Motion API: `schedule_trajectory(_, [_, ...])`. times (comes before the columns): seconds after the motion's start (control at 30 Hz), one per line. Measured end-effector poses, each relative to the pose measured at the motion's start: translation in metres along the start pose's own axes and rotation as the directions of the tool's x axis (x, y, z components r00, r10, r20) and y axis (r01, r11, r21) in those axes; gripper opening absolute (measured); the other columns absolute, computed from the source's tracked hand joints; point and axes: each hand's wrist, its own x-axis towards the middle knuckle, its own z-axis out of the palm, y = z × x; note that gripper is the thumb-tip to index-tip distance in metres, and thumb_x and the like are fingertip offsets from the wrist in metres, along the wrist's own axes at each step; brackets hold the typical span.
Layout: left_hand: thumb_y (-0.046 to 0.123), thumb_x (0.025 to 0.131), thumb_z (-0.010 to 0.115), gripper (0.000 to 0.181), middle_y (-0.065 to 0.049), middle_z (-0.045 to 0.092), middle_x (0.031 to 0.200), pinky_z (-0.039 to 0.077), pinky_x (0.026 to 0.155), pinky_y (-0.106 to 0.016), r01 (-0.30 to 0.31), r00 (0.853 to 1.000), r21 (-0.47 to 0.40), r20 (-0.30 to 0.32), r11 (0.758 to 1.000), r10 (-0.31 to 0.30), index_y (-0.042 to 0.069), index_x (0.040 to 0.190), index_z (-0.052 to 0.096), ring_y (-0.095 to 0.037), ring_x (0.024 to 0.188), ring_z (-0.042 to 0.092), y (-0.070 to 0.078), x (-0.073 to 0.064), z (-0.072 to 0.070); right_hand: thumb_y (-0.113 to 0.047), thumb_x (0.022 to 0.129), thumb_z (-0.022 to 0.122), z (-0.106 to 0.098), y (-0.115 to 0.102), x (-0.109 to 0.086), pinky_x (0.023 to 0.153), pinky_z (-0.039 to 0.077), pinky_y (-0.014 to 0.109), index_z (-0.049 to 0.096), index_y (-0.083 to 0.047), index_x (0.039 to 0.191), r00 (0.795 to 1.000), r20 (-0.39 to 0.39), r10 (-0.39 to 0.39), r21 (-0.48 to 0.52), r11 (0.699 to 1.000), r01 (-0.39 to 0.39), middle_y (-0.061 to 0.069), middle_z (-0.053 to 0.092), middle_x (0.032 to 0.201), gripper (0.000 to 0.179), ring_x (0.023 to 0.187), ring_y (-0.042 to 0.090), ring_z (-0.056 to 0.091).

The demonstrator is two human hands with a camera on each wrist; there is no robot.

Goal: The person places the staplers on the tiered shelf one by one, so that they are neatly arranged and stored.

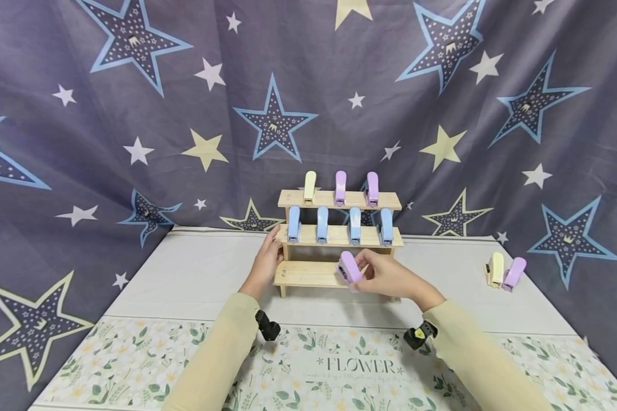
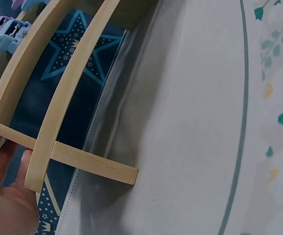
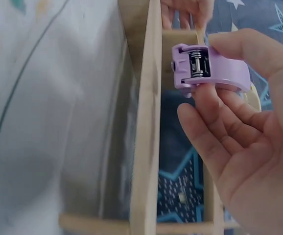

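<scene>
My right hand pinches a small purple stapler in front of the lowest tier of a wooden shelf. In the right wrist view, the thumb and fingers hold the body of that stapler, tilted, with its metal spring end toward the shelf. At the shelf's left end, my left hand rests against the side by the middle tier. The left wrist view shows the fingers of this hand beside the side strut, partly hidden by the wood. Blue staplers stand in a row on the middle tier.
The top tier carries a yellow stapler and two purple staplers. Another yellow stapler and a purple stapler stand at the table's right. A flower-printed mat covers the front; a star-patterned curtain hangs behind.
</scene>
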Motion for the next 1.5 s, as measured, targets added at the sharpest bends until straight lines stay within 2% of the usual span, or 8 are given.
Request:
schedule_trajectory(0.13, [0.027, 0.110, 0.024, 0.051, -0.012, 0.026, 0.163, 0.028, 0.118, -0.049, -0.005, 1.000, -0.012, 0.018, 1.000, 0.005, 0.028, 0.161, 0.023, -0.033, 0.145, 0.032, 0.000, 0.001, -0.001, -0.019, 0.081, 0.081, 0.015, -0.004, 0.011, 0.061, 0.054, 0.028, 0.060, -0.009, 0.109, 1.000, -0.020, -0.015, 0.011, 1.000, 0.015, 0.000, 0.066, 0.094, 0.036, 0.075, 0.014, 0.064])
schedule_trajectory(0.17, [0.026, 0.110, 0.024, 0.051, -0.013, 0.025, 0.163, 0.028, 0.118, -0.050, -0.006, 1.000, -0.012, 0.025, 1.000, 0.006, 0.026, 0.161, 0.022, -0.034, 0.145, 0.031, 0.005, -0.002, -0.001, -0.019, 0.081, 0.081, 0.018, -0.005, 0.013, 0.061, 0.053, 0.027, 0.060, -0.009, 0.108, 0.999, -0.025, -0.019, 0.022, 1.000, 0.020, 0.001, 0.066, 0.094, 0.036, 0.074, 0.014, 0.064])
schedule_trajectory(0.33, [0.025, 0.110, 0.023, 0.052, -0.014, 0.022, 0.164, 0.026, 0.118, -0.050, -0.008, 0.999, -0.021, 0.040, 1.000, 0.009, 0.023, 0.162, 0.019, -0.035, 0.146, 0.028, 0.005, -0.003, -0.002, -0.017, 0.082, 0.081, 0.035, -0.009, 0.026, 0.062, 0.054, 0.027, 0.059, -0.005, 0.111, 0.998, -0.055, -0.017, 0.089, 0.996, 0.022, 0.004, 0.066, 0.098, 0.038, 0.075, 0.015, 0.064])
schedule_trajectory(0.43, [0.027, 0.110, 0.024, 0.051, -0.013, 0.026, 0.162, 0.029, 0.118, -0.049, -0.021, 1.000, -0.019, 0.018, 1.000, 0.021, 0.026, 0.161, 0.023, -0.034, 0.144, 0.032, 0.000, -0.001, -0.001, -0.018, 0.083, 0.080, 0.045, -0.012, 0.033, 0.064, 0.054, 0.027, 0.059, -0.006, 0.113, 0.997, -0.076, 0.014, 0.115, 0.993, -0.005, 0.004, 0.066, 0.099, 0.039, 0.076, 0.014, 0.064])
schedule_trajectory(0.67, [0.024, 0.109, 0.025, 0.051, -0.016, 0.029, 0.160, 0.031, 0.116, -0.049, -0.031, 1.000, -0.017, 0.003, 0.999, 0.031, 0.023, 0.161, 0.024, -0.036, 0.142, 0.035, -0.001, -0.002, 0.001, -0.028, 0.082, 0.083, 0.065, -0.014, 0.046, 0.066, 0.054, 0.028, 0.059, -0.007, 0.112, 0.987, -0.115, 0.116, 0.152, 0.984, -0.098, 0.003, 0.065, 0.097, 0.043, 0.078, 0.015, 0.062])
schedule_trajectory(0.93, [0.026, 0.108, 0.025, 0.053, -0.021, 0.031, 0.159, 0.034, 0.115, -0.049, -0.083, 0.997, 0.005, 0.006, 0.997, 0.083, 0.021, 0.161, 0.024, -0.039, 0.141, 0.037, 0.001, -0.004, 0.000, -0.031, 0.081, 0.085, 0.076, -0.019, 0.055, 0.065, 0.051, 0.030, 0.059, -0.007, 0.108, 0.970, -0.177, 0.170, 0.190, 0.972, -0.136, 0.002, 0.065, 0.095, 0.045, 0.078, 0.016, 0.059])
schedule_trajectory(1.17, [0.028, 0.110, 0.025, 0.051, -0.013, 0.029, 0.161, 0.032, 0.116, -0.048, -0.050, 0.999, -0.003, 0.012, 0.999, 0.050, 0.025, 0.161, 0.024, -0.035, 0.142, 0.035, 0.000, -0.001, -0.001, -0.030, 0.081, 0.085, 0.082, -0.024, 0.060, 0.069, 0.052, 0.031, 0.059, -0.008, 0.106, 0.958, -0.197, 0.210, 0.199, 0.965, -0.170, 0.002, 0.066, 0.094, 0.043, 0.080, 0.017, 0.060])
schedule_trajectory(1.5, [0.028, 0.110, 0.026, 0.050, -0.013, 0.031, 0.160, 0.032, 0.116, -0.046, -0.039, 0.999, -0.003, 0.008, 0.999, 0.039, 0.026, 0.160, 0.026, -0.034, 0.142, 0.037, -0.001, -0.002, -0.001, -0.033, 0.082, 0.084, 0.088, -0.029, 0.067, 0.069, 0.053, 0.030, 0.059, -0.007, 0.108, 0.948, -0.215, 0.233, 0.177, 0.964, -0.197, 0.003, 0.066, 0.095, 0.045, 0.082, 0.017, 0.060])
